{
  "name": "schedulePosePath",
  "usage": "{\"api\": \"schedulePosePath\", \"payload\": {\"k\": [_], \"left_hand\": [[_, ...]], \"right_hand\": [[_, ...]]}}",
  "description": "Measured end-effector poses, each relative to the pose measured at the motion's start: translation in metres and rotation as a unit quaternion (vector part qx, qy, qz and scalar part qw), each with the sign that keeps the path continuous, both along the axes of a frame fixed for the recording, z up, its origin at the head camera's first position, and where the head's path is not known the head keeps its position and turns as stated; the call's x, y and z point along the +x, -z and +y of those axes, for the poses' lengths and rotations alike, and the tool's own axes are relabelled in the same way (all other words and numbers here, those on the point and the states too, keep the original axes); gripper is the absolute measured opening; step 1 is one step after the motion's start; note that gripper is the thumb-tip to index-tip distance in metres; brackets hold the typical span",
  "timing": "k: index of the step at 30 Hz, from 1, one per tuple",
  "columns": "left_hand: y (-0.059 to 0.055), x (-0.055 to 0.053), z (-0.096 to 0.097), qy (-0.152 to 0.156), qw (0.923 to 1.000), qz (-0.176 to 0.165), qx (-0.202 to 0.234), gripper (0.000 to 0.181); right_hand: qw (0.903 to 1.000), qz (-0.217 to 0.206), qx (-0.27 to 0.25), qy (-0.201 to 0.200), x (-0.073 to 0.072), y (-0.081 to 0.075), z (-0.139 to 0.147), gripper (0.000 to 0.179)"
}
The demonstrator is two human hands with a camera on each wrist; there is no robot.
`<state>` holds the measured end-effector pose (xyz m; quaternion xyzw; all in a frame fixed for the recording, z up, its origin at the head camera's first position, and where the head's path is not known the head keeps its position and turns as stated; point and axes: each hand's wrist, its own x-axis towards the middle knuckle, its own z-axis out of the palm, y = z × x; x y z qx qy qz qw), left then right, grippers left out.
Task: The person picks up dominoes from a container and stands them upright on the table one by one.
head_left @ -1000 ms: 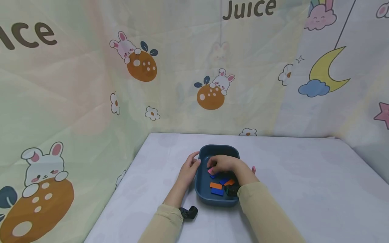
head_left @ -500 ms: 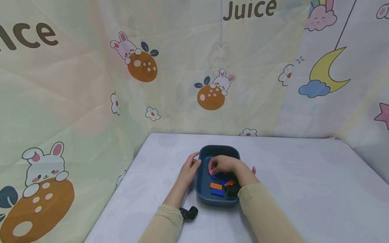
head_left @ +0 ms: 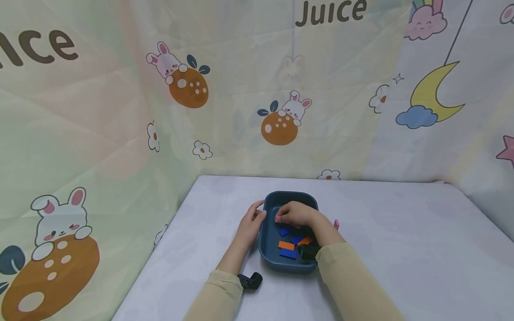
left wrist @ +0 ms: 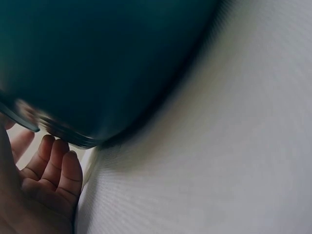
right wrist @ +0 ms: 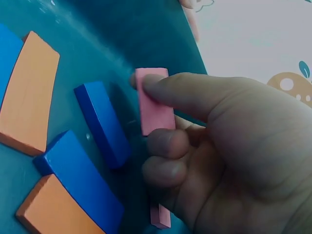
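Observation:
A dark blue-green box (head_left: 287, 268) with rounded corners stands on the table. My left hand (head_left: 250, 227) rests against its left wall, fingers loosely bent and touching near the rim, as the left wrist view also shows in part. Above the box floor my right hand (head_left: 297, 214) pinches a pink block (right wrist: 155, 105) between thumb and fingers. Below it lie blue blocks (right wrist: 103, 124) and orange blocks (right wrist: 30, 92). A second pink block (right wrist: 161, 215) is mostly hidden behind the curled fingers in the right wrist view.
A small pink piece (head_left: 336, 224) shows just right of the box, partly behind the right forearm. Black wrist cameras (head_left: 250, 281) sit at both wrists. A white cloth covers the table (head_left: 401, 240); a printed curtain (head_left: 229, 89) hangs behind and at the sides.
My right hand has lifted the pink block slightly from beside a blue block and moved it toward the box's far end. The left hand and the box stay put.

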<state>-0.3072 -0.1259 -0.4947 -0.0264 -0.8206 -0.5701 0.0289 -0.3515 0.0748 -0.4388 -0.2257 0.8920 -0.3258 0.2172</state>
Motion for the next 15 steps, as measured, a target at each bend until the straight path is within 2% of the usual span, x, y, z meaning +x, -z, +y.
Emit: {"api": "schedulePosePath", "payload": {"k": [5, 11, 15], "left_hand": [[-0.0009, 0.0005, -0.0001, 0.001, 1.0, -0.003, 0.001, 0.04], [-0.0021, 0.0014, -0.0007, 0.0, 1.0, -0.002, -0.007, 0.041], [-0.0019, 0.0017, -0.0007, 0.0, 1.0, -0.003, -0.007, 0.042]], "right_hand": [[0.9993, -0.001, -0.035, 0.015, 0.0, -0.0012, -0.0002, 0.017], [0.9993, -0.003, -0.034, 0.015, -0.0009, -0.0008, -0.0002, 0.028], [0.9992, -0.011, -0.037, 0.013, -0.0007, -0.0008, 0.0009, 0.028]]}}
